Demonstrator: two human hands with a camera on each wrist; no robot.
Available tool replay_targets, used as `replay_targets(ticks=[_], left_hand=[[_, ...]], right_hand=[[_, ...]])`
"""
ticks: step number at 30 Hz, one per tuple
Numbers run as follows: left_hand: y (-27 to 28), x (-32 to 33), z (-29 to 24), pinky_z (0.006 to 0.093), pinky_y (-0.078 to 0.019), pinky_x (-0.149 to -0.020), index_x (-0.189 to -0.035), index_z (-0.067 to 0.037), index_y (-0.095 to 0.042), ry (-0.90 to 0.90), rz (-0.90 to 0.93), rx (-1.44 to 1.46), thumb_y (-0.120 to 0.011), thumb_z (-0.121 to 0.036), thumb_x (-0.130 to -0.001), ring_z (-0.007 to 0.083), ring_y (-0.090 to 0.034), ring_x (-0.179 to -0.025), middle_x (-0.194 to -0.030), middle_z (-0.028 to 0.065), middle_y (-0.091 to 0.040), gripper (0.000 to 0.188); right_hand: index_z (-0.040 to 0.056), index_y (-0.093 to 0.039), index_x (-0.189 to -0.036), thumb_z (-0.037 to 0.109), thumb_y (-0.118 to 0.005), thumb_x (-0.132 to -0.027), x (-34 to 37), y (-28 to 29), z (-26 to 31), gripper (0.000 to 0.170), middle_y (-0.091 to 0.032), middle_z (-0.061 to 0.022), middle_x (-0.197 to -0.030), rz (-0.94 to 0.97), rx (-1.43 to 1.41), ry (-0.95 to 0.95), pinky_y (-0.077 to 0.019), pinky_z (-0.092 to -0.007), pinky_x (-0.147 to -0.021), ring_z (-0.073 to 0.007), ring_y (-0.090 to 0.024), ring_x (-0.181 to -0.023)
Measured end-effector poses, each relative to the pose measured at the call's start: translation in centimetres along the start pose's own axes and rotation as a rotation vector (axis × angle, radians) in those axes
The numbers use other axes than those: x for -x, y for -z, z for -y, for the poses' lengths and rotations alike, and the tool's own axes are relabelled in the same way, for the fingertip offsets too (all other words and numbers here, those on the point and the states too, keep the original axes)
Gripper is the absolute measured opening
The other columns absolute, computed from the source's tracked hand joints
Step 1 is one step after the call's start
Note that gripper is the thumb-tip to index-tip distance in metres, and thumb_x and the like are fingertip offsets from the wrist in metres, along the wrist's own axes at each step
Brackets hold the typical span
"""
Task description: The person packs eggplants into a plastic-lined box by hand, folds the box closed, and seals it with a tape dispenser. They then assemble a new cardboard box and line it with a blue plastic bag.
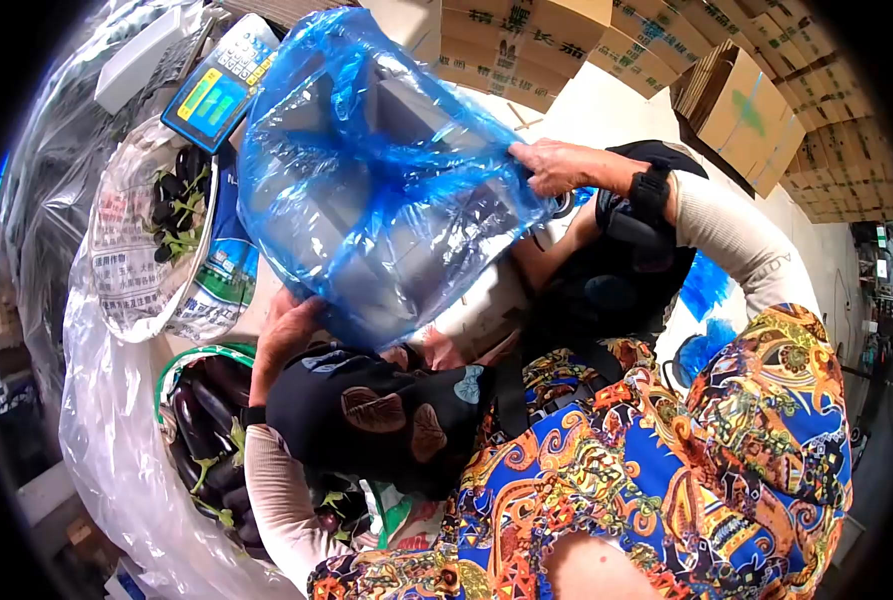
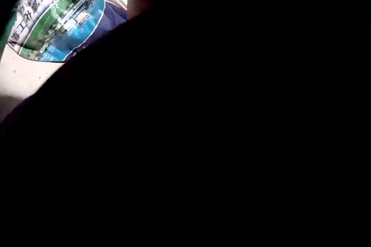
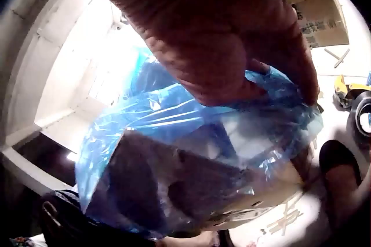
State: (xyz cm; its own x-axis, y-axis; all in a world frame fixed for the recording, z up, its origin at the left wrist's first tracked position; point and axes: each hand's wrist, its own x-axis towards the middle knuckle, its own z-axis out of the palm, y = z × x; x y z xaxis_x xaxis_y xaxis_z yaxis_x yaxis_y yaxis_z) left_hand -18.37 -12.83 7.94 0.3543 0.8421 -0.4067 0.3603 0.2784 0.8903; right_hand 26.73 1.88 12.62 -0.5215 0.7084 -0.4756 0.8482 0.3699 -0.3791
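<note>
A translucent blue plastic bag [image 1: 366, 190] is spread over an open cardboard box, whose flaps show through the film. My right hand [image 1: 556, 167] pinches the bag's edge at the right; in the right wrist view that hand [image 3: 232, 44] has its fingers curled on the blue bag [image 3: 174, 114]. On the near left side, my left hand [image 1: 291, 325] grips the bag's lower left edge, its fingertips partly behind the film. The left wrist view is mostly dark and hides what the left hand touches.
A scale [image 1: 216, 95] stands at the upper left, beside a white sack [image 1: 126, 250] holding small eggplants. Larger eggplants [image 1: 201, 420] lie in a green-rimmed sack at the lower left. Stacked cardboard boxes [image 1: 526, 45] fill the back right. Thin sticks lie on the floor.
</note>
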Motion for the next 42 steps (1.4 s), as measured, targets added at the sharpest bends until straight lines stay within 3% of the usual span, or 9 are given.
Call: replay_targets(ticks=[9, 12, 15, 23, 26, 33, 36, 39, 42], left_hand=[[-1.6, 0.8, 0.4, 0.0396, -0.0478, -0.089, -0.113, -0.003, -0.066, -0.005, -0.033, 0.089, -0.069, -0.006, -0.074, 0.0333, -0.057, -0.11, -0.117, 0.0183, -0.06, 0.039], [-1.4, 1.1, 2.3, 0.0388, -0.0485, -0.088, -0.118, -0.006, -0.064, 0.03, -0.041, 0.113, -0.07, -0.005, -0.076, 0.0318, -0.059, -0.106, -0.116, 0.0161, -0.061, 0.043], [-2.5, 2.1, -1.8, 0.0342, -0.0485, -0.089, -0.129, -0.005, -0.055, 0.139, -0.016, 0.31, -0.07, -0.006, -0.081, 0.0245, -0.06, -0.104, -0.118, 0.0108, -0.061, 0.051], [-3.5, 0.4, 1.7, 0.03, -0.0474, -0.091, -0.127, 0.001, -0.052, 0.098, 0.18, 0.628, -0.067, -0.008, -0.084, 0.0154, -0.057, -0.101, -0.113, 0.0066, -0.064, 0.046], [-4.8, 1.5, -0.9, 0.032, -0.0457, -0.092, -0.12, 0.001, -0.056, 0.089, 0.045, 0.536, -0.063, -0.007, -0.084, 0.0171, -0.057, -0.099, -0.109, 0.006, -0.064, 0.038], [-5.5, 3.4, -1.5, 0.0286, -0.0463, -0.089, -0.118, 0.004, -0.057, 0.064, -0.044, 0.456, -0.057, -0.005, -0.084, 0.0169, -0.06, -0.098, -0.112, 0.0078, -0.065, 0.035], [-5.4, 3.9, -3.1, 0.0292, -0.0474, -0.091, -0.122, 0.004, -0.056, 0.172, -0.055, 0.698, -0.056, -0.003, -0.085, 0.0176, -0.061, -0.102, -0.114, 0.0083, -0.065, 0.038], [-5.2, 3.7, -3.6, 0.0288, -0.0479, -0.09, -0.124, 0.004, -0.055, 0.212, -0.054, 0.779, -0.055, -0.003, -0.085, 0.0179, -0.061, -0.103, -0.115, 0.0086, -0.064, 0.04], [-5.4, 3.4, -4.4, 0.029, -0.0491, -0.088, -0.129, 0.002, -0.052, 0.232, -0.084, 0.707, -0.057, -0.006, -0.086, 0.0188, -0.062, -0.1, -0.115, 0.0093, -0.064, 0.044]], right_hand=[[0.0058, -0.061, -0.07, 0.014, -0.076, -0.062, -5.0, -9.1, -8.8, 0.019, -0.063, -0.0147, -0.077, 0.079, -0.119, 0.254, -0.0476, -0.0423, -0.059, -0.0304, -0.06, -0.071], [0.0131, -0.07, -0.079, 0.019, -0.083, -0.057, -5.3, -6.2, -7.2, 0.026, -0.068, -0.0092, -0.084, 0.028, 0.193, 0.176, -0.0519, -0.0402, -0.062, -0.0251, -0.063, -0.076], [0.0173, -0.071, -0.099, 0.021, -0.08, -0.064, -5.4, -0.2, -0.8, 0.036, -0.069, -0.0085, -0.094, 0.467, 0.806, -0.053, -0.0542, -0.0381, -0.074, -0.0263, -0.066, -0.088], [0.0168, -0.052, -0.136, 0.023, -0.076, -0.076, -8.4, 9.3, 3.0, 0.064, -0.069, -0.0074, -0.103, 0.709, 0.547, -0.298, -0.0569, -0.0336, -0.075, -0.0196, -0.067, -0.09], [0.0068, -0.047, -0.139, 0.022, -0.076, -0.079, -7.9, 10.7, 0.6, 0.068, -0.068, -0.0106, -0.105, 0.72, -0.237, -0.299, -0.0574, -0.0351, -0.08, -0.0211, -0.067, -0.092], [-0.0036, -0.052, -0.127, 0.011, -0.075, -0.082, -8.8, 4.8, -2.9, 0.052, -0.067, -0.0127, -0.11, 0.776, -0.782, -0.216, -0.0586, -0.0389, -0.075, -0.0269, -0.067, -0.088], [0.0006, -0.064, -0.089, 0.004, -0.071, -0.081, -7.9, 0.5, -5.4, 0.011, -0.064, -0.0025, -0.085, 0.663, -0.842, 0.077, -0.0504, -0.0313, -0.07, -0.0146, -0.06, -0.078], [0.0006, -0.059, -0.069, -0.002, -0.072, -0.07, -8.4, -5.8, -9.4, 0.013, -0.054, -0.0025, -0.064, 0.449, -0.8, 0.246, -0.043, -0.0313, -0.055, -0.0116, -0.051, -0.063], [0.0008, -0.065, -0.086, 0.012, -0.066, -0.078, -5.6, -4.2, -8.9, 0.014, -0.064, -0.0108, -0.075, 0.353, -0.469, 0.115, -0.0493, -0.0347, -0.063, -0.0186, -0.06, -0.066]])
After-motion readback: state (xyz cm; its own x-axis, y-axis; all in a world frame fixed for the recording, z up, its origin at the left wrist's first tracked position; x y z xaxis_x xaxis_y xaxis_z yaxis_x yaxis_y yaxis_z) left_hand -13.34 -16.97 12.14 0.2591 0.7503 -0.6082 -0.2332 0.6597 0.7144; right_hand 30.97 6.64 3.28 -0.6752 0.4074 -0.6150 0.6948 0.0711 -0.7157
